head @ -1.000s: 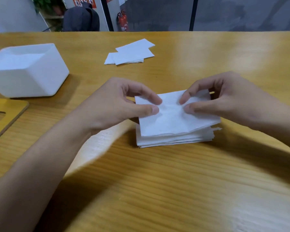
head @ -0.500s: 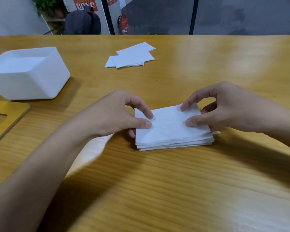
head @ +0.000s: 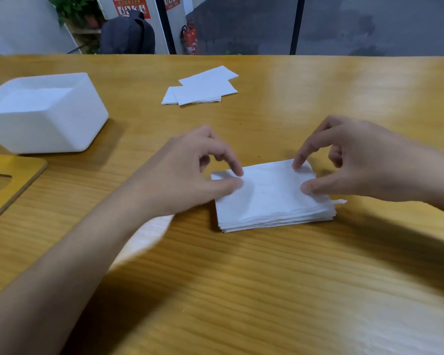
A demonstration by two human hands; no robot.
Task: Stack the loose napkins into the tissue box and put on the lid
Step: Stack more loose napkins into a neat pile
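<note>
Nearest the camera, a squared-up napkin stack [head: 272, 201] sits on the desk [head: 241, 290] between the two hands, not yet in the box. The left hand [head: 190, 175] has its thumb and forefinger closed together on the left edge of the top sheet. The right hand [head: 364, 165] sets its curled thumb and forefinger, tips apart, on the right side; whether it grips or only presses cannot be told. Left of the left hand lies the slotted wooden lid [head: 18, 175], flat on the desk and off the box. Beyond it and well apart from both hands stands the white tissue box [head: 49, 129], open-topped, with no napkins discernible inside. Farther out beyond the hands, a few loose napkins [head: 203, 89] are uncollected. By this showing the gathering is well on, while the loading and the lidding remain.
</note>
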